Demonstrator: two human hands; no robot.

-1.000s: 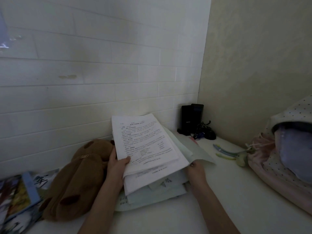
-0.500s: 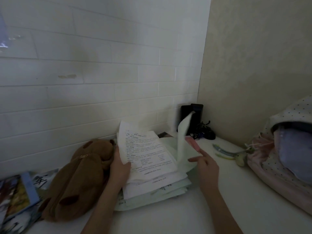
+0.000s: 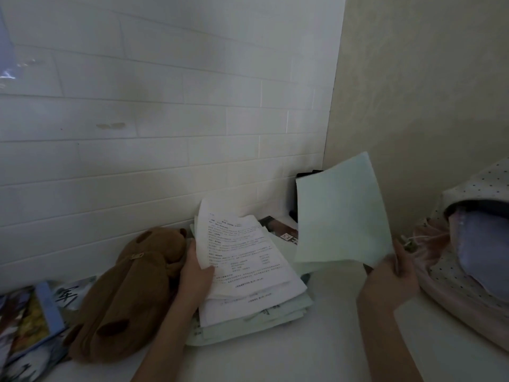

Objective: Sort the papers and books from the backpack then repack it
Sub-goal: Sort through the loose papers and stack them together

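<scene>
A stack of printed papers (image 3: 248,274) lies on the white table (image 3: 303,351) by the tiled wall. My left hand (image 3: 197,271) grips the stack's left edge, thumb on the top printed sheet, whose far end curls up. My right hand (image 3: 391,277) pinches the lower corner of a pale green blank sheet (image 3: 341,213) and holds it up in the air, right of the stack. The pink dotted backpack (image 3: 468,260) lies open at the right edge, a bluish item inside its mouth.
A brown plush bear-shaped case (image 3: 129,293) lies left of the stack. Colourful books (image 3: 30,323) sit at the far left. A dark-covered book (image 3: 283,230) peeks out behind the papers, and a black device (image 3: 308,175) stands in the corner behind the green sheet.
My right hand has pulled the pale green sheet off the stack and lifted it up and to the right, toward the backpack. My left hand stays on the stack's left edge.
</scene>
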